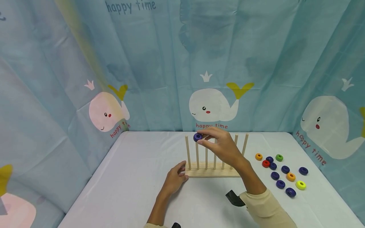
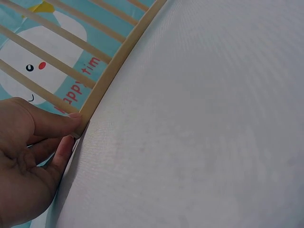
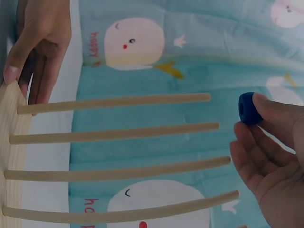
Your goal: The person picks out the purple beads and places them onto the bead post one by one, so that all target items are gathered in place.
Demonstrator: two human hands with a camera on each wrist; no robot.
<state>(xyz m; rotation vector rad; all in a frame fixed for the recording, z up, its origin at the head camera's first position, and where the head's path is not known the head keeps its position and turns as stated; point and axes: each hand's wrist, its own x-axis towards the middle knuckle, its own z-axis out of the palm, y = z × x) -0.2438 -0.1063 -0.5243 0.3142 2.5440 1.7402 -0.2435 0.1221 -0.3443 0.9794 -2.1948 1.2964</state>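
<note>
A wooden peg rack (image 1: 212,172) stands on the table, with several upright wooden pegs (image 3: 118,133) along its base. My left hand (image 1: 174,179) grips the left end of the base between thumb and fingers, seen close up in the left wrist view, where the base (image 2: 109,71) runs off diagonally. Above the left part of the rack, my right hand (image 1: 222,144) pinches a dark blue ring bead (image 1: 197,137) between thumb and fingertips. From the right wrist, that bead (image 3: 249,109) is just past the peg tips, apart from them, its hole partly showing.
On the right side of the white table (image 1: 128,190) lie several loose ring beads: dark blue ones (image 1: 285,169), orange ones (image 1: 291,176), a red one (image 1: 265,163), a green one (image 1: 279,157) and a yellow one (image 1: 300,185). A whale-print curtain (image 1: 159,95) hangs behind.
</note>
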